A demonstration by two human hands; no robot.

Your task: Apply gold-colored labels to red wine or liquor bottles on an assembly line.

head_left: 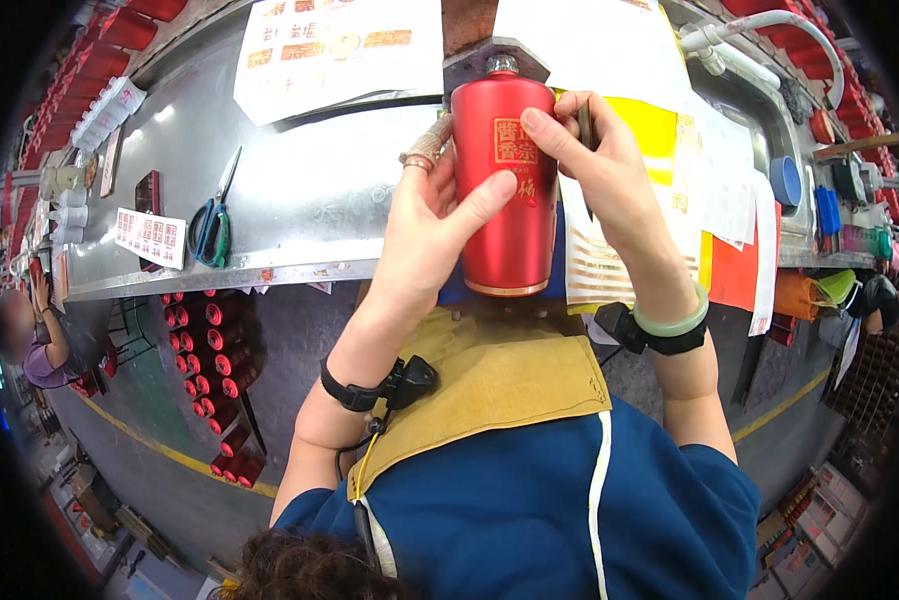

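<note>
A red bottle (485, 235) with a clear cap and gold square label (517, 142) is held in front of me, over the bench edge, its cap pointing away. My left hand (438, 205) is closed around its left side, thumb across the front. A finger of that hand has a pale wrap. On the right side, my right hand (602, 150) grips the bottle, its thumb pressing the label's upper right edge and its fingers curled. A thin dark object (585, 128) shows at those curled fingers; I cannot make out its kind.
Scissors (213, 220) and a printed label sheet (150, 238) lie left on the metal bench (290, 235). Larger label sheets (335, 50) lie beyond. A blue cup (785, 180) stands right. Stacked red bottles (210, 350) are below the bench, left. Another person (50, 345) sits far left.
</note>
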